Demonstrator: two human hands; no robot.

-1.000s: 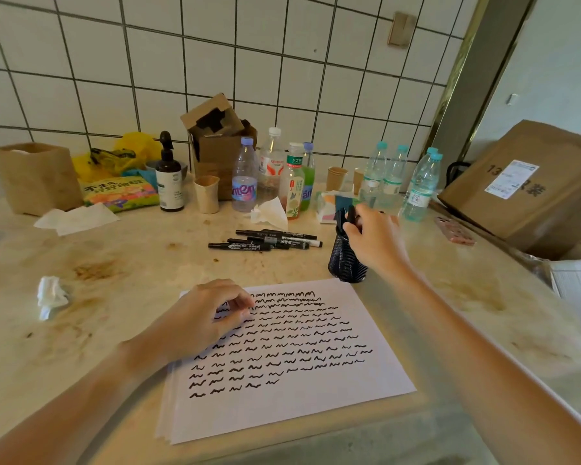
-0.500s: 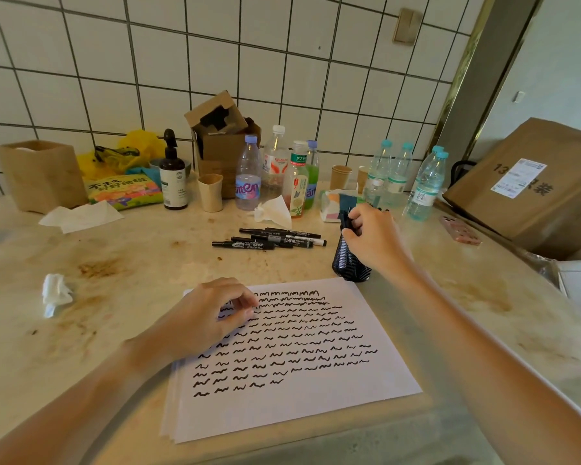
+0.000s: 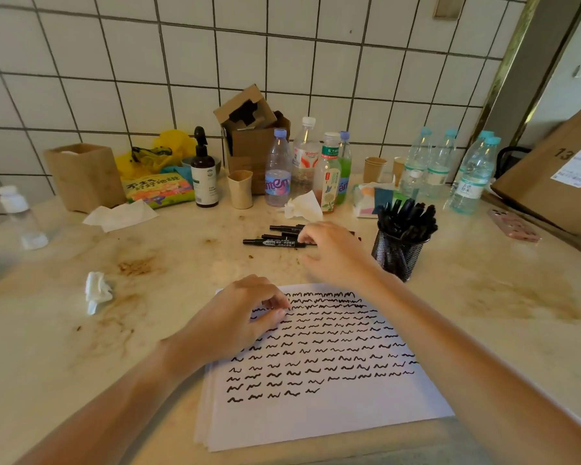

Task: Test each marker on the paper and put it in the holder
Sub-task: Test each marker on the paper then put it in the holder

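Observation:
A stack of white paper (image 3: pixel 332 414) covered with rows of black squiggles lies in front of me. My left hand (image 3: pixel 235 320) rests on its top left corner, fingers curled and empty. A black mesh holder (image 3: pixel 398 253) packed with several black markers stands beyond the paper on the right. A few loose black markers (image 3: pixel 272 242) lie on the counter behind the paper. My right hand (image 3: pixel 332 250) hovers over their right ends, fingers spread, holding nothing.
Along the tiled wall stand several water and drink bottles (image 3: pixel 277 169), a dark pump bottle (image 3: pixel 204 177), paper cups (image 3: pixel 240 189), cardboard boxes (image 3: pixel 249 129) and a snack bag (image 3: pixel 158 191). Crumpled tissues (image 3: pixel 96 292) lie left. A large carton (image 3: pixel 557 176) and a pink phone (image 3: pixel 514 226) sit right.
My right hand left the mesh holder and moved left to the loose markers. The holder now stands uncovered with its markers showing. My left hand stayed on the paper.

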